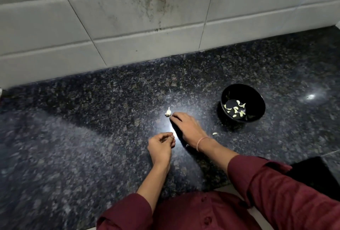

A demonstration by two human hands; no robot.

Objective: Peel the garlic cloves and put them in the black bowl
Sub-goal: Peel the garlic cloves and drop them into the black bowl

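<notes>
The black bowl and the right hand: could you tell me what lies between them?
Head view: one loose garlic clove lies between the right hand and the black bowl; the granite counter is otherwise bare.

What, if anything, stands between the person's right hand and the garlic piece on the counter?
Nothing visible does. The right hand has its fingertips right beside the garlic piece on bare countertop; the black bowl sits away to the right.

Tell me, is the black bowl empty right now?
No, several pale peeled cloves lie on the bottom of the black bowl.
</notes>
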